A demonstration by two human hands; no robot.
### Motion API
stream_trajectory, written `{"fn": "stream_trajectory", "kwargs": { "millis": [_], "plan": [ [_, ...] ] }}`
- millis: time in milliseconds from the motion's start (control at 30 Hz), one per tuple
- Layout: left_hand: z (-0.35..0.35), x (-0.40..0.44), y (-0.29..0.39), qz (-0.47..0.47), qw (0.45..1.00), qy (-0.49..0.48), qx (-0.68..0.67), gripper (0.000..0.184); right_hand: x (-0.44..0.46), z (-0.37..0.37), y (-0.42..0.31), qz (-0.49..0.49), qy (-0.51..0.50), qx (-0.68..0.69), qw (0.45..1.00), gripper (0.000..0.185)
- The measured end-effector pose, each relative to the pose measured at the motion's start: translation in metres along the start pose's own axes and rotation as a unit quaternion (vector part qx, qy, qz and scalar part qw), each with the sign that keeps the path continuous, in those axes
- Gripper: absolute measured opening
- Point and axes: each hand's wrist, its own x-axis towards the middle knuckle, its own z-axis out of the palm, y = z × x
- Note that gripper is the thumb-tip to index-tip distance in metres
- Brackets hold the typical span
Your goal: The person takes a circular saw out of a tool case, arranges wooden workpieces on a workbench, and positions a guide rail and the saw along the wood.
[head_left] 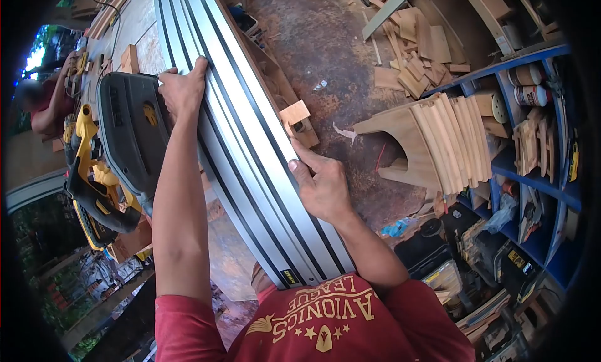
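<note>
Showing at the far left is a co-worker [47, 117], then a black-and-yellow power tool [127, 140] and a pale, worn table [134, 41], with a silver rail [241, 133] slanting from the top of view down to the wearer's red shirt [338, 327]. The left hand [183, 94] pinches the rail's left edge, thumb on top; nearer the shirt, the right hand [324, 188] holds the right edge, thumb on the face, lower fingers hidden. Rightward come a stained brown floor [313, 46], wood scraps [422, 46], stacked boards [452, 143] and a blue shelf [539, 185] crowded with wood and jars [532, 95].
</note>
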Motion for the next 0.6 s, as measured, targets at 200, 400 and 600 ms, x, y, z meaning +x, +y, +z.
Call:
{"fn": "stream_trajectory", "kwargs": {
  "millis": [200,400,600],
  "plan": [
    [0.0005,-0.0013,0.0014,-0.009,1.000,0.001,0.010,0.090,0.0013,-0.0018,-0.0005,0.029,-0.014,0.012,0.999,0.038],
    [-0.0008,0.0006,-0.0001,-0.007,1.000,-0.020,-0.010,0.092,0.0013,-0.0014,0.0026,0.030,-0.012,0.015,0.999,0.038],
    [-0.0038,-0.0037,0.0027,-0.006,1.000,-0.021,-0.010,0.092,0.0001,-0.0034,0.0045,0.081,-0.024,0.040,0.996,0.038]
  ]
}}
